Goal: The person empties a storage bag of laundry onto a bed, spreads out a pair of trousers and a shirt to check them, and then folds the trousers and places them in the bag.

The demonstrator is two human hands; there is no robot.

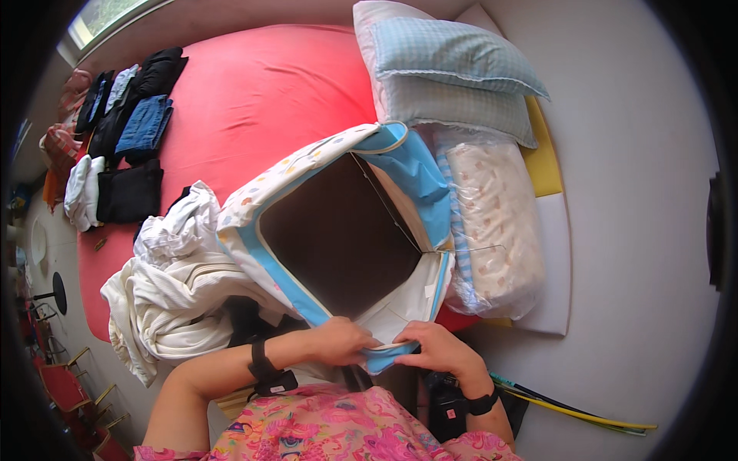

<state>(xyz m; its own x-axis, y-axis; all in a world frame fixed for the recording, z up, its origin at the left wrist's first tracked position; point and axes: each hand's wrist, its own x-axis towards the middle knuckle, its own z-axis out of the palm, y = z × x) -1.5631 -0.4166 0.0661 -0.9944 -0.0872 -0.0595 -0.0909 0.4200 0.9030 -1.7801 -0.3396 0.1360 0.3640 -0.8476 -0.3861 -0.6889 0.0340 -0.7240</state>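
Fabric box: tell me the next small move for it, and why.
Probably ease the near blue edge of the fabric box straight: the left hand and right hand both grip it, and it looks bunched between them, while the mouth stands open.

The wide mouth of the fabric box (296, 298) is held open upward, and a hand could be passed down through it; its near corner is blocked by the left hand (344, 340) and the right hand (440, 349), by which the rim is pinched; a thin wire (467, 250) is thrust out sideways at the right corner; passage on the left is obstructed by heaped white clothes (173, 292); the right side is hemmed in by plastic-wrapped bedding (496, 219); the far right is barred by piled pillows (453, 73); free room is left over the pink sheet (265, 92), between folded clothes (142, 127) and pillows.
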